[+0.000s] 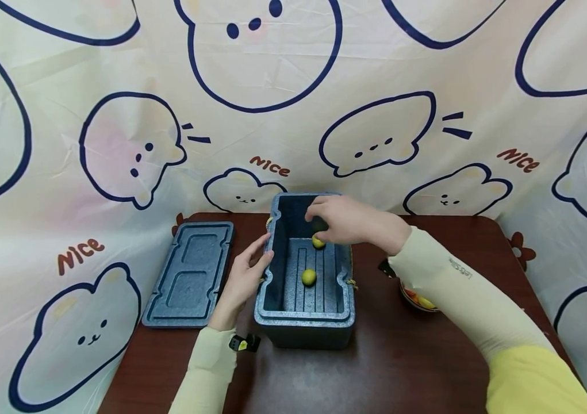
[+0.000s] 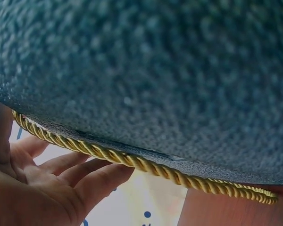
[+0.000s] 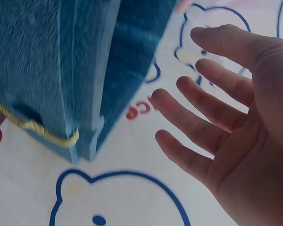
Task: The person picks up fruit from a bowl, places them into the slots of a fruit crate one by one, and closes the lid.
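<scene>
A grey-blue foam box stands uncovered on the table. Inside it, a small yellow-green fruit, like a lime, lies on the ribbed floor, and a second lime sits farther back, partly covered by my right hand. That hand hovers over the box's back half; the right wrist view shows its fingers spread and bent slightly, holding nothing. A dark round patch beneath its fingers is too dim to identify. My left hand touches the left rim with extended fingers, beside the gold rope handle on the outer wall.
The box's lid lies flat to the left. On the right, a bowl with orange and yellow pieces is partly hidden by my right sleeve. A patterned cloth hangs behind the brown table.
</scene>
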{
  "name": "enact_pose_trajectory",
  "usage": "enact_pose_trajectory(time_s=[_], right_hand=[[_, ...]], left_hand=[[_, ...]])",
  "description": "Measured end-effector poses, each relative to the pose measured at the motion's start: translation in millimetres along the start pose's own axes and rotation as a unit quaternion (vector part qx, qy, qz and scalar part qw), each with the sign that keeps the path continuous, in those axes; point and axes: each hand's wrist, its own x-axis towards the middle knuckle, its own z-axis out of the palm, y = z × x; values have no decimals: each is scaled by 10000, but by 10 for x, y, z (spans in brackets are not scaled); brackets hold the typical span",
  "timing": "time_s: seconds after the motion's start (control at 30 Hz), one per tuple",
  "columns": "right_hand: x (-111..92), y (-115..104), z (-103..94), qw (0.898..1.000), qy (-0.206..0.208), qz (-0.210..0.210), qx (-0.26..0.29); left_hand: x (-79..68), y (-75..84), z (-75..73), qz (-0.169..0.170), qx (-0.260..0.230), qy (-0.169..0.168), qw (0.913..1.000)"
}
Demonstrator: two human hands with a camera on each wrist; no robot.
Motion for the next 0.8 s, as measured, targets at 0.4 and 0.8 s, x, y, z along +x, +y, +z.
enact_pose_trajectory(time_s=[0.4,0.8], right_hand=[[-665,431,-107,9893,1302,604,266],[-1341,1003,281,9596,2035,1848,598]], left_hand=[[-18,-10,-13,-44,-46,7,10000],[-1,-2,5,-62,-155,-44,9999]])
